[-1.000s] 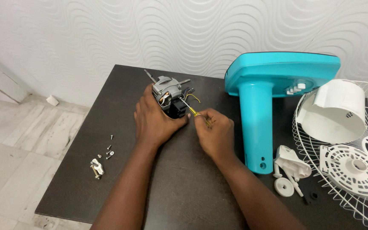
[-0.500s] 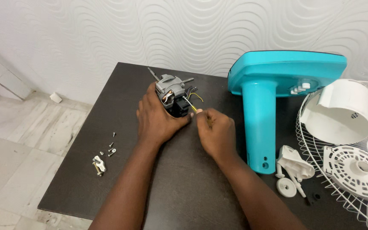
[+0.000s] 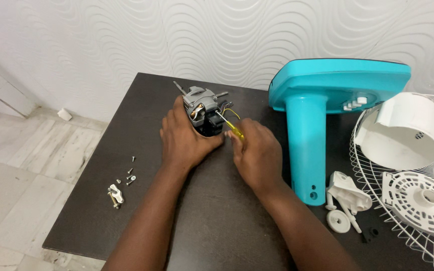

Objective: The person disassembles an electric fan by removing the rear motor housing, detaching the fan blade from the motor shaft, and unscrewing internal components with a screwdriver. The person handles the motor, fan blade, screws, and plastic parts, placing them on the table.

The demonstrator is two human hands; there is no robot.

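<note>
Hardly moved: left hand [image 3: 187,138] clamps motor [image 3: 204,108] nr worktop [image 3: 101,200] back edge, right hand [image 3: 257,153] pinching screwdriver [image 3: 229,126] — heavy, stiff; hold its body.

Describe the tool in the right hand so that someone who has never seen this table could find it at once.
Start at the dark table and go to its far edge, where the left hand cups a grey fan motor. The right hand beside it grips a screwdriver, its thin metal shaft angled into the motor. Its clear yellow handle is the only yellow thing there.
</note>
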